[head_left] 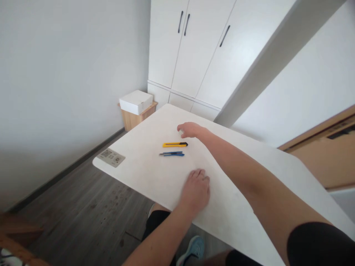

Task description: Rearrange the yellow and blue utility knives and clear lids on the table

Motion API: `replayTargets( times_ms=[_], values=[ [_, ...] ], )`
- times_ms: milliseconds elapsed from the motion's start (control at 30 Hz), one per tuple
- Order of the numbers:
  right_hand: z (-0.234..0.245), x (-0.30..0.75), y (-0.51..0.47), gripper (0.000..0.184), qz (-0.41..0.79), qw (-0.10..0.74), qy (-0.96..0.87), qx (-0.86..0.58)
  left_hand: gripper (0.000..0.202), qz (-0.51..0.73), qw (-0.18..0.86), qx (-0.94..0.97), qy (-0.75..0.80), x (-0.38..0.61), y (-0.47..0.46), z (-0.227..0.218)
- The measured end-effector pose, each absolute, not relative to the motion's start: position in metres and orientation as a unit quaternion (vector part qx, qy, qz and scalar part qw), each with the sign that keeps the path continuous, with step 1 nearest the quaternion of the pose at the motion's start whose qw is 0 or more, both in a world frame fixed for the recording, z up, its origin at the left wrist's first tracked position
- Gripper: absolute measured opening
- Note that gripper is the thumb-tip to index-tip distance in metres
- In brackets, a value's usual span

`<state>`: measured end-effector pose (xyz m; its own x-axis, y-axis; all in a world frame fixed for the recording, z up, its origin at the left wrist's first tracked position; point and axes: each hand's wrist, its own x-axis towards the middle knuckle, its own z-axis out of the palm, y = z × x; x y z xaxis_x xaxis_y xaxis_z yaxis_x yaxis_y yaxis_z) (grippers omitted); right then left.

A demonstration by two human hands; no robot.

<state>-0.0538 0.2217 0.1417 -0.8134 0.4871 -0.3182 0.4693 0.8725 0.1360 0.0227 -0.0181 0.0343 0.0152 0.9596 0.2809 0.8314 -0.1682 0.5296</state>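
One knife (pixel 175 144), one pen (pixel 172 154) (blue).

table (pixel 244 207): white, under both my hands; label (pixel 111 157): flat at the table corner, well left of my left hand | white box (pixel 135 101): on a low wooden stand (pixel 135 117), beyond my right hand to its left | wardrobe (pixel 199 48): white, dark handles, far past my right hand | floor (pixel 83 214): grey wood, left of my left arm

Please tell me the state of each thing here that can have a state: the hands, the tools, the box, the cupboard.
Right hand: closed around something small and white, resting on the table.
Left hand: flat on the table, holding nothing.
Yellow knife: lying flat, untouched.
Blue pen: lying flat, untouched.
White box: closed.
Cupboard doors: shut.
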Motion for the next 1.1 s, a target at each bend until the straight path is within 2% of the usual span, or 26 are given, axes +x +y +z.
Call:
replayTargets(
  times_ms=[233,367,667,833,1100],
  values=[
    [0.143,0.177,0.189,0.046,-0.004,0.229,0.892,0.391,0.038,0.247,0.076,0.728,0.635,0.023,-0.016,0.033],
    [0.126,0.247,0.161,0.046,-0.036,0.230,0.873,0.427,0.038,0.231,0.046,0.737,0.633,0.022,-0.015,0.032],
    [0.116,0.270,0.146,0.048,-0.021,0.224,0.875,0.429,0.038,0.211,-0.012,0.751,0.626,0.021,-0.014,0.029],
    [0.125,0.265,0.141,0.060,-0.029,0.226,0.873,0.431,0.039,0.208,-0.019,0.754,0.622,0.019,-0.012,0.028],
    [0.122,0.268,0.144,0.043,-0.027,0.217,0.885,0.412,0.039,0.208,0.004,0.753,0.624,0.017,-0.010,0.029]
  ],
)
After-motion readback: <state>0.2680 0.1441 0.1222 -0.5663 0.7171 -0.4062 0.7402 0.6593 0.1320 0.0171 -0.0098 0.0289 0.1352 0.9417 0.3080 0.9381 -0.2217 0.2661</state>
